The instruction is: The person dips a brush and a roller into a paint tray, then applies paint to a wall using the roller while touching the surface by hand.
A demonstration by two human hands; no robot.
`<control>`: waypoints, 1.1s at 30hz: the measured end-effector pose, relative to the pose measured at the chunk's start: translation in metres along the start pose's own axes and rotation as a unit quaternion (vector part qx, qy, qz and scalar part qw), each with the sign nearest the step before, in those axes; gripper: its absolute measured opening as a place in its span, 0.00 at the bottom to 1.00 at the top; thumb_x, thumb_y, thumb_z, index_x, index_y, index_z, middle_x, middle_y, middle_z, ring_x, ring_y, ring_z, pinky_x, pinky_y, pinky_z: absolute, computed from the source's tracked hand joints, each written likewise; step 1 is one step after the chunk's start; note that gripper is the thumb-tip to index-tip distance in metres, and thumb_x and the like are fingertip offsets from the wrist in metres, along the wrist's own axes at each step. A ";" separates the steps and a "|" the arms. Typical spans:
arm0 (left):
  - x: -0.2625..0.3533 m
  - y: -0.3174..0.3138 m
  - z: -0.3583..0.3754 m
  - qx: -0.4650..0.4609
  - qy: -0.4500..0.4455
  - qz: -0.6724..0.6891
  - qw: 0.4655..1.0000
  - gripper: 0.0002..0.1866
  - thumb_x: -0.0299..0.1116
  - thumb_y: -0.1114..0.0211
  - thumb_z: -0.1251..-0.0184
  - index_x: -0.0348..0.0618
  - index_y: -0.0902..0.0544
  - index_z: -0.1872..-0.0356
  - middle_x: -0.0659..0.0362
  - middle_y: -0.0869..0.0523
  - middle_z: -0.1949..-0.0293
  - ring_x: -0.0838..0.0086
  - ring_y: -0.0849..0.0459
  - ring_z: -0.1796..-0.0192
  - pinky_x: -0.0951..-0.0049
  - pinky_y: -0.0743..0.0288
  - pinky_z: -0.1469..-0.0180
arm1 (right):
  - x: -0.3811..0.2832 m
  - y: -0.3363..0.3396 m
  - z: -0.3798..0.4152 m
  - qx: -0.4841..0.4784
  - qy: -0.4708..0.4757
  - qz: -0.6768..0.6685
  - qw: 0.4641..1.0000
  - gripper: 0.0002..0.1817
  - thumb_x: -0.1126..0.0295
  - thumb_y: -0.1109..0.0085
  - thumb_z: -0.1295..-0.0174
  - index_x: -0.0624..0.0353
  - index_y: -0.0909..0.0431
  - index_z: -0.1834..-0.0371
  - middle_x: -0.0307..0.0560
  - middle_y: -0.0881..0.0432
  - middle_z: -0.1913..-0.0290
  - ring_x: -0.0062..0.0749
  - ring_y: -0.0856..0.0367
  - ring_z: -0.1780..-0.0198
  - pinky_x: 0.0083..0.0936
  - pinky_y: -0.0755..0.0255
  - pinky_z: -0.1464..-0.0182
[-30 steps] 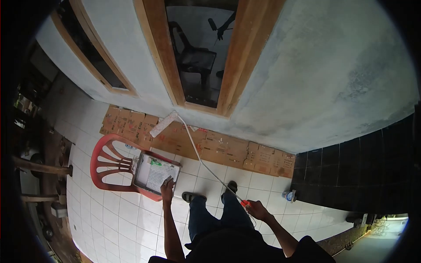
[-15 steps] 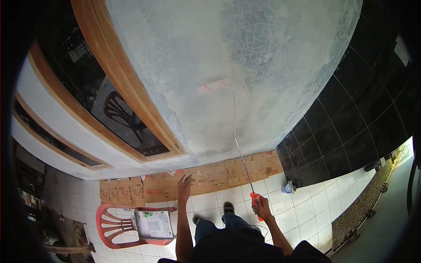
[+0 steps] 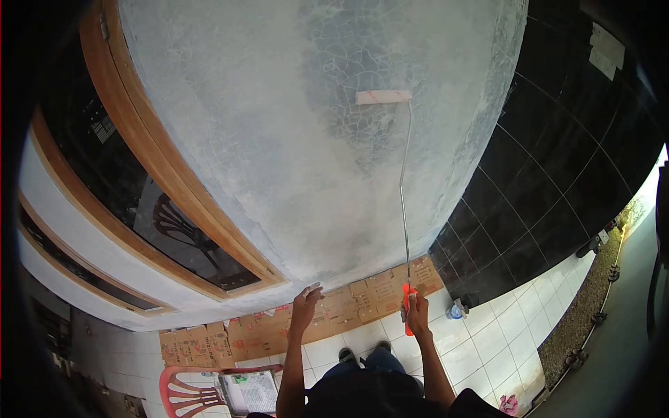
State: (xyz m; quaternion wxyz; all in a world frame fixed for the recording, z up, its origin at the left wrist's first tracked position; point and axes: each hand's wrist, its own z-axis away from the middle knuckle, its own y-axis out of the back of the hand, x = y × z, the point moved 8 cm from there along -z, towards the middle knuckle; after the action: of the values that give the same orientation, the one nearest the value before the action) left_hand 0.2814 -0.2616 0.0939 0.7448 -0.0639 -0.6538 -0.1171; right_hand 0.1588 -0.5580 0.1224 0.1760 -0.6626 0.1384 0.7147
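My right hand (image 3: 418, 313) is closed around the orange-red handle of a paint roller (image 3: 404, 191). Its long, bent metal rod reaches up to a pale pinkish roller sleeve (image 3: 384, 97), which lies against the cracked, grey-white wall (image 3: 313, 167). Whether the sleeve presses on the surface is hard to judge. My left hand (image 3: 305, 308) is raised lower down near the wall, above the cardboard, with fingers loosely bent and apart; pale marks show at the fingertips. No held object can be made out there. A paint tray (image 3: 249, 393) rests on a red plastic chair (image 3: 182, 373) at lower left.
Flattened cardboard (image 3: 334, 303) covers the white tiled floor along the wall's foot. A wood-framed window (image 3: 185, 188) borders the wall on the left, black tiles (image 3: 550, 153) on the right. A small container (image 3: 456, 311) stands near the corner; a pink cloth (image 3: 509, 404) lies lower right.
The roller sleeve has moved up and right across the wall. My right hand has risen slightly with the handle. My left hand has shifted a little right, and the view has turned.
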 end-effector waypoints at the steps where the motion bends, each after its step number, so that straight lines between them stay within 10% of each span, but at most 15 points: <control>1: 0.005 -0.004 -0.001 0.001 -0.002 -0.001 1.000 0.20 0.32 0.45 0.32 0.30 0.27 0.43 0.51 0.17 0.50 0.72 0.18 0.54 0.75 0.27 0.49 | -0.005 -0.001 -0.005 -0.002 0.008 -0.003 1.000 0.20 0.53 0.57 0.28 0.62 0.27 0.63 0.35 0.32 0.84 0.16 0.35 0.85 0.17 0.40 0.84; 4: 0.018 -0.029 -0.010 -0.018 0.004 0.008 1.000 0.20 0.32 0.44 0.32 0.30 0.26 0.43 0.52 0.17 0.51 0.72 0.18 0.54 0.75 0.27 0.49 | -0.009 0.000 -0.031 -0.028 0.048 0.028 0.998 0.22 0.52 0.60 0.27 0.61 0.26 0.52 0.36 0.33 0.84 0.17 0.35 0.86 0.17 0.39 0.84; 24: 0.112 -0.246 -0.040 0.084 -0.094 0.168 0.978 0.25 0.46 0.60 0.22 0.35 0.30 0.40 0.54 0.21 0.49 0.73 0.22 0.48 0.71 0.31 0.43 | -0.132 -0.023 -0.150 -0.152 0.161 0.022 0.975 0.08 0.69 0.55 0.30 0.62 0.30 0.62 0.37 0.31 0.80 0.16 0.35 0.79 0.20 0.38 0.77; 33: -0.011 -0.284 -0.002 0.104 0.051 0.100 0.988 0.24 0.45 0.60 0.22 0.34 0.32 0.40 0.55 0.22 0.51 0.75 0.24 0.49 0.74 0.31 0.45 | -0.004 0.026 -0.109 -0.204 0.143 0.096 0.964 0.11 0.65 0.53 0.32 0.63 0.30 0.56 0.60 0.23 0.78 0.55 0.21 0.75 0.40 0.31 0.73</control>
State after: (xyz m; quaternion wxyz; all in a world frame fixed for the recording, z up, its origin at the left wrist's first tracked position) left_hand 0.2088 -0.5354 0.0661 0.7879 -0.0453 -0.6137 0.0235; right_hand 0.2455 -0.6286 0.1163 -0.0538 -0.7637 0.0766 0.6388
